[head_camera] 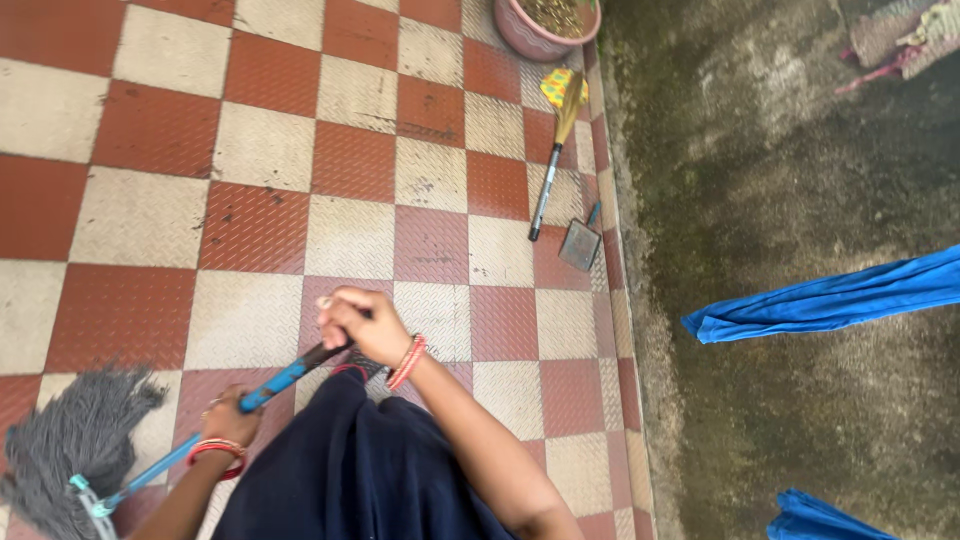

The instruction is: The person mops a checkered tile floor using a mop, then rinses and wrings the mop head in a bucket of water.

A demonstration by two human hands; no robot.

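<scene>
I hold a mop with a blue handle (285, 378) in both hands. My right hand (362, 322) grips the top end of the handle. My left hand (228, 408) is closed around the handle lower down, a red bangle on its wrist. The grey string mop head (72, 440) rests on the red and cream checked tile floor (350, 230) at the lower left. My dark blue garment (350, 470) fills the bottom centre.
A broom (553, 150) with a yellow head lies on the tiles near the right edge, a small grey dustpan (580, 243) beside it. A pink plant pot (540, 25) stands at the top. Mossy concrete ground (780, 180) runs along the right, with blue cloth (830, 298) hanging over it.
</scene>
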